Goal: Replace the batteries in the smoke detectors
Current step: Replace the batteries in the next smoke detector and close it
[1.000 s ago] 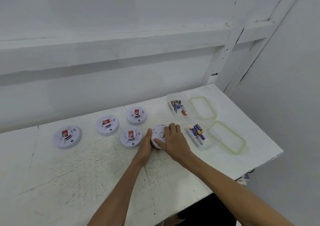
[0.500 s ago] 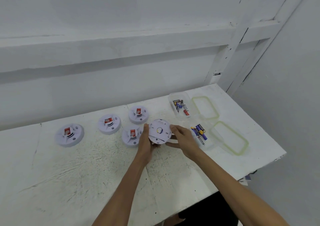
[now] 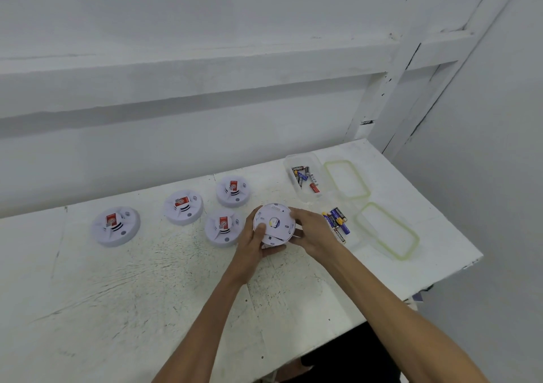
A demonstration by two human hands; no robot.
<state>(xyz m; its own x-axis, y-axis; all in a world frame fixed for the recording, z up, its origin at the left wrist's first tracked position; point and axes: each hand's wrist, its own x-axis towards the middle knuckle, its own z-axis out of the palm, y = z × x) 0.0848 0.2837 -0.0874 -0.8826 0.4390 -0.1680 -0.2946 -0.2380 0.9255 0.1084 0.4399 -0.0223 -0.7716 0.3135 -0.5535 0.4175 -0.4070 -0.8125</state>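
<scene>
Progress is judged early: left hand (image 3: 252, 244) and right hand (image 3: 311, 232), fingers curled, grip 1 detector (image 3: 274, 224) underside-up, apparently unopened. 4 other detectors (image 3: 115, 226) lie on the table, with batteries (image 3: 336, 224) nearby.

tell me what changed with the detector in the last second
The round white smoke detector lay flat on the white table under both hands. The left hand and right hand now grip it lifted off the surface, tilted with its flat underside toward the camera. The four red-labelled detectors, both clear battery boxes and their lids stayed put.
</scene>
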